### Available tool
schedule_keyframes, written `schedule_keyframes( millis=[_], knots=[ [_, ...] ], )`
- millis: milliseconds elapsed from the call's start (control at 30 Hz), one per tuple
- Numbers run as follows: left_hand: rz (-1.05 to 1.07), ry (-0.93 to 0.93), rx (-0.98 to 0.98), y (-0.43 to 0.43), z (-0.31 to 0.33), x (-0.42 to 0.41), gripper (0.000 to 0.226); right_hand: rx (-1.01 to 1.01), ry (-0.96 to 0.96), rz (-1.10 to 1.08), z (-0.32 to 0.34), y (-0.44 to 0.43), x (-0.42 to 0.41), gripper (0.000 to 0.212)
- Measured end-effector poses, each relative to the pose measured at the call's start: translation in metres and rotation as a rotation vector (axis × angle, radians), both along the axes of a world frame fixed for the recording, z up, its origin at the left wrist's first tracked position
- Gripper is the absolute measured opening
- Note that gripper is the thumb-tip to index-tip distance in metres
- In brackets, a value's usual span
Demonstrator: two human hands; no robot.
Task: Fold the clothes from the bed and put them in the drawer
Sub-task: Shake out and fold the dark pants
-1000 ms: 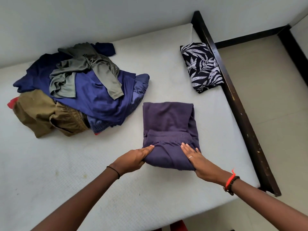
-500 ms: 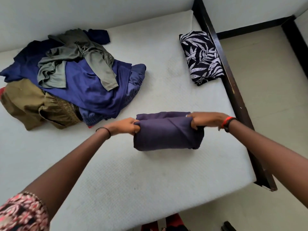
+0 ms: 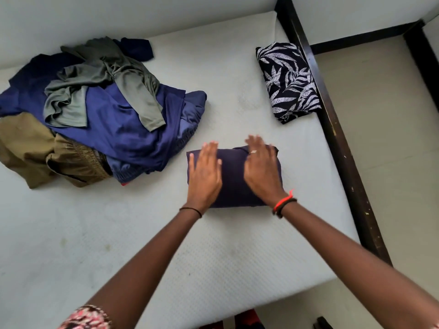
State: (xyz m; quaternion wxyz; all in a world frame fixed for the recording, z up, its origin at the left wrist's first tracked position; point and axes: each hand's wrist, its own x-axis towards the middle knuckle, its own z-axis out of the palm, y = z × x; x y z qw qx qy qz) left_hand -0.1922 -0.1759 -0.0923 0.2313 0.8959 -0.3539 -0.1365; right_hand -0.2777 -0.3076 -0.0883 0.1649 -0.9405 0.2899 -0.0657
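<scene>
A dark purple garment, folded into a compact rectangle, lies on the white mattress right of centre. My left hand lies flat on its left half with straight fingers. My right hand lies flat on its right half, fingers spread. A folded black garment with a white leaf print sits at the far right of the bed. A heap of unfolded clothes lies at the left: blue pieces, a grey-green shirt on top, olive-brown trousers below. No drawer is in view.
The dark wooden bed frame runs along the mattress's right side, with beige floor beyond it. A pale wall borders the far side of the bed. Bare mattress stretches in front of the heap and the purple garment.
Both hands gripped the purple garment's near edge, folded it over away from me, and now lie flat on top of the smaller bundle.
</scene>
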Motion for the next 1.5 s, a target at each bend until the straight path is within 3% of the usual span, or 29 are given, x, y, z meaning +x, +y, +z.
schedule_keyframes(
  millis=[133, 233, 333, 433, 567, 667, 767, 933, 1167, 1300, 1433, 1500],
  knots=[
    [-0.134, -0.090, 0.272, 0.010, -0.035, -0.022, 0.055, 0.003, 0.149, 0.283, -0.034, 0.029, -0.014, 0.055],
    [-0.123, -0.095, 0.345, 0.011, -0.045, -0.020, 0.052, -0.017, 0.281, 0.089, -0.051, 0.002, -0.017, 0.051],
    [-0.124, -0.105, 0.363, 0.005, -0.043, -0.021, 0.052, 0.252, 0.367, -0.186, -0.052, -0.038, -0.021, 0.044],
    [-0.082, -0.108, 0.263, -0.001, -0.030, -0.008, 0.054, 0.246, 0.375, -0.133, -0.041, -0.064, -0.025, 0.043],
    [-0.201, 0.138, 0.205, -0.004, -0.017, 0.049, 0.078, 0.127, 0.126, -0.014, -0.024, -0.070, -0.003, 0.032],
    [-0.302, 0.416, 0.487, -0.012, -0.014, 0.093, 0.103, 0.399, 0.185, 0.125, -0.022, -0.075, 0.026, 0.030],
    [-0.475, 0.352, 0.638, -0.026, -0.004, 0.107, 0.091, 0.593, 0.321, 0.250, -0.018, -0.071, 0.052, 0.031],
    [-0.611, 0.192, 0.561, -0.039, 0.009, 0.097, 0.069, 0.578, 0.457, 0.365, -0.007, -0.053, 0.069, 0.049],
    [-0.511, 0.338, 0.522, -0.033, 0.005, 0.099, 0.062, 0.073, 0.532, 0.197, -0.018, -0.088, 0.032, 0.062],
    [-0.367, 0.325, 0.548, -0.019, 0.000, 0.104, 0.067, 0.083, 0.583, -0.063, -0.029, -0.125, 0.001, 0.055],
    [0.092, 0.165, 0.174, 0.002, -0.001, 0.063, 0.070, 0.201, 0.194, -0.306, -0.018, -0.115, -0.021, 0.043],
    [0.435, 0.271, 0.000, 0.009, -0.001, 0.029, 0.075, 0.313, 0.128, -0.420, -0.012, -0.090, -0.030, 0.051]
  ],
)
